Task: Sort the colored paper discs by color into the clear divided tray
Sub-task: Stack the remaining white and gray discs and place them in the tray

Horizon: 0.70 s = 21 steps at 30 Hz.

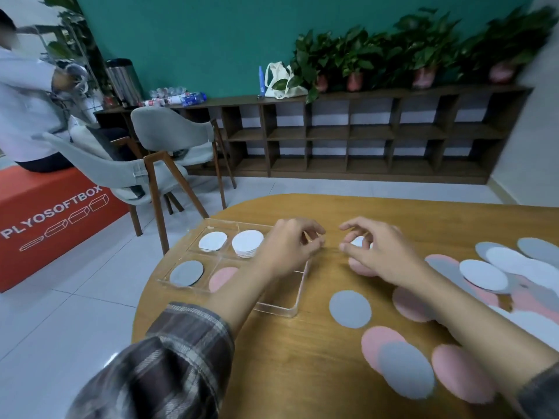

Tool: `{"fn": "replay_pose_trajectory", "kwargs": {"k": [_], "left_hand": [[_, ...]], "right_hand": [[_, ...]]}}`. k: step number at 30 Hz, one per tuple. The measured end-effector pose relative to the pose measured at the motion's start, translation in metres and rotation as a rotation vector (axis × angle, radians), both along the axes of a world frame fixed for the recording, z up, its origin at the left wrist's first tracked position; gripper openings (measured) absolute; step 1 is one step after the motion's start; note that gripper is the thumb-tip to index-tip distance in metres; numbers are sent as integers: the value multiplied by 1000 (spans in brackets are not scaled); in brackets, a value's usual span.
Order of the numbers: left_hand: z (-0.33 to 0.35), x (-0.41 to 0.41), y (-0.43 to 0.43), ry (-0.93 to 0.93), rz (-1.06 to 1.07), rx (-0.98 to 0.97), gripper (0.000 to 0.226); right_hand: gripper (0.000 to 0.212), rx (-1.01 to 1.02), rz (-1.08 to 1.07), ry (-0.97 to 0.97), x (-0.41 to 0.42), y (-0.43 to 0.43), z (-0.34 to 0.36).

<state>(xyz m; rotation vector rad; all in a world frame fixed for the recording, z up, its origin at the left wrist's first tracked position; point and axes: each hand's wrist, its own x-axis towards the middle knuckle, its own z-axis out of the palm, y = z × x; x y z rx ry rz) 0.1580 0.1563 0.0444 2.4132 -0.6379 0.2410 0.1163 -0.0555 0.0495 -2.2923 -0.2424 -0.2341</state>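
Hidden: right-hand compartments of the clear divided tray (281, 308), behind the left hand (287, 246) and its forearm, contents not to be made out. Left hand over that part of the tray, fingers curled, tips close together; impossible to tell whether anything is pinched. Right hand (378, 252) just beside it, the two apart, above the wooden table (302, 358); thumb and curled fingers pinching a small white disc (358, 241), mostly covered by the fingers. Half-hidden pink disc (360, 269) beneath the palm. In the visible compartments: single white disc (212, 241) far left, white stack (247, 243) next to it, grey disc (186, 273) near left, pale pink disc (222, 278) beside that, partly behind the wrist. Loose pile (499, 273) of white, grey and pink discs at right, cut off by the frame edge. Lone grey disc (350, 309) flat on the table between tray and pile. Legible: PLYOSOFTBOX in white on an orange box (54, 219) at left. Labels on the bottles (184, 98) too small to read.
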Motion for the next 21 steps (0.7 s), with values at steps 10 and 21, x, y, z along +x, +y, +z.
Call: {"fn": "replay_pose_trajectory", "kwargs": {"k": [10, 21], "left_hand": [[-34, -11, -118, 86, -61, 107, 47], [-76, 22, -143, 101, -1, 133, 50]], "right_hand": [[28, 14, -180, 12, -57, -118, -37], [28, 141, -236, -50, -70, -139, -62]]}}
